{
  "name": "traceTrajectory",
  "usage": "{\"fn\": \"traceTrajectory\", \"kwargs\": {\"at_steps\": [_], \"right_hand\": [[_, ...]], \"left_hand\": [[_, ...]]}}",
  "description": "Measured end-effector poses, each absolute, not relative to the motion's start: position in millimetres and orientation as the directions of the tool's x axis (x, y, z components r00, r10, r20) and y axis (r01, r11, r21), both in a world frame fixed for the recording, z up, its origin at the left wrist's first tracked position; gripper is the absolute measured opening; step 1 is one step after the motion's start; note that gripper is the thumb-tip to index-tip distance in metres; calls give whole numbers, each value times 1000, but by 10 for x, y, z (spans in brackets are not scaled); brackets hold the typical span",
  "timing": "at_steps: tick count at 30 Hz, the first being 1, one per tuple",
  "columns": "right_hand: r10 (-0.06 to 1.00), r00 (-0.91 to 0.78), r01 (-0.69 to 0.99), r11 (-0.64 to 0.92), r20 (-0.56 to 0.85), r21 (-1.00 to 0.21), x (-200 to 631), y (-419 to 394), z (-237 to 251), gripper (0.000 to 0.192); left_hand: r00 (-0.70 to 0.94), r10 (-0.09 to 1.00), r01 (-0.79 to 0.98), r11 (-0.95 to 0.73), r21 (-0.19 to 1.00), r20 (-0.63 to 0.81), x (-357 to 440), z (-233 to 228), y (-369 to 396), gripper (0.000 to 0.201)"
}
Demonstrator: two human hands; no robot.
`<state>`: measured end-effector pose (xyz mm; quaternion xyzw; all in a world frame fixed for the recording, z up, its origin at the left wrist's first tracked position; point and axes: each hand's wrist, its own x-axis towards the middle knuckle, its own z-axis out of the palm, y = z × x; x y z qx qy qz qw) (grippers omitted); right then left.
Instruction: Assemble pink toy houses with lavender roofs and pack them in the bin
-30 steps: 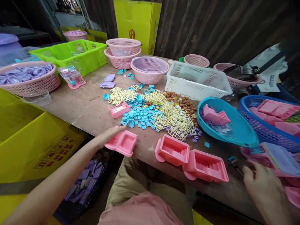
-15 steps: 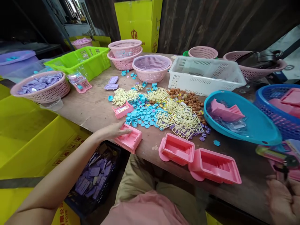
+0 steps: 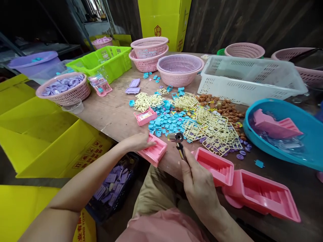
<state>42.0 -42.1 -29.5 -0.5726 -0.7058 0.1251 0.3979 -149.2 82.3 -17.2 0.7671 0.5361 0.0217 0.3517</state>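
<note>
Head view: our right hand (image 3: 199,185) has come in with a small tool.
Our right fingers (image 3: 185,163) now pinch the metal-tipped tool (image 3: 178,143) over the tabletop (image 3: 111,114), a second ago off at the right edge. Our left hand (image 3: 138,141) still rests, fingers flat together, on the pink tray (image 3: 153,152) at the near edge.

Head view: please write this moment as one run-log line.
left hand: rests on pink plastic tray piece | right hand: holds small metal-tipped hand tool upright | table: blue plastic chips, cream plastic frames
</note>
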Motion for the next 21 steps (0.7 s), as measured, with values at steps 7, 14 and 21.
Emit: {"fn": "traceTrajectory", "kwargs": {"at_steps": [7, 14, 21], "right_hand": [[963, -86, 778, 225, 255, -587, 408, -403, -346, 35], [910, -152, 744, 362, 385, -562, 353, -443, -279, 35], [889, -186, 658, 428, 417, -620, 288, -551, -215, 38]], "left_hand": [[362, 775, 924, -227, 307, -518, -1401, -54, 799, 58], [369, 793, 915, -219, 338, -485, -1425, -91, 772, 61], [357, 799, 918, -203, 341, -484, -1415, -68, 761, 57]]}}
